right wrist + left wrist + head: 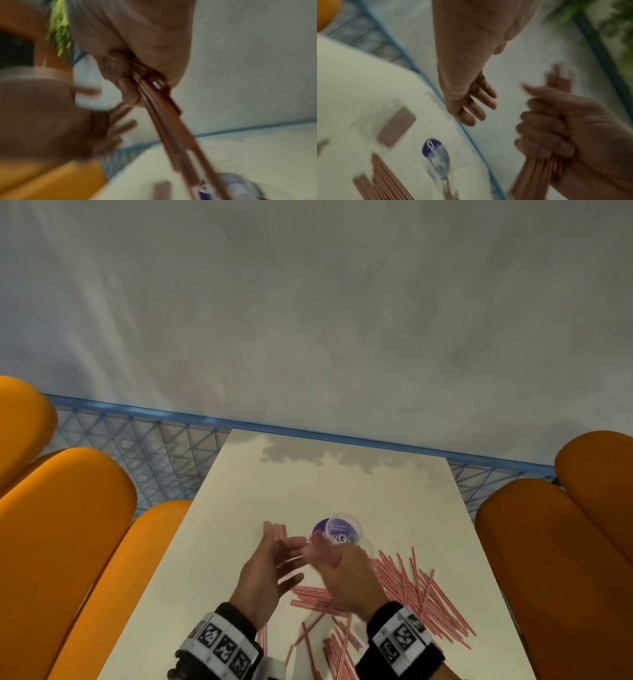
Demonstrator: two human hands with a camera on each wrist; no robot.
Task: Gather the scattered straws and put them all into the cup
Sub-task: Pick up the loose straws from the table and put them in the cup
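A clear plastic cup (339, 534) with a purple label stands on the white table (342, 484). Several red-and-white striped straws (411, 587) lie scattered in front of it and to its right. A small pile of straws (276, 530) lies left of the cup. My right hand (342, 573) hovers just before the cup. In the left wrist view the right hand (547, 128) grips a bundle of straws (537, 174) in its fist. In the right wrist view that bundle (171, 121) points down toward the cup (240, 189). My left hand (267, 570) is beside it, fingers (471, 105) spread and empty.
Orange padded seats flank the table on the left (68, 525) and right (548, 542). A blue mesh railing (154, 453) runs behind the table's far edge, with grey floor beyond. Green foliage (621, 33) shows in the left wrist view.
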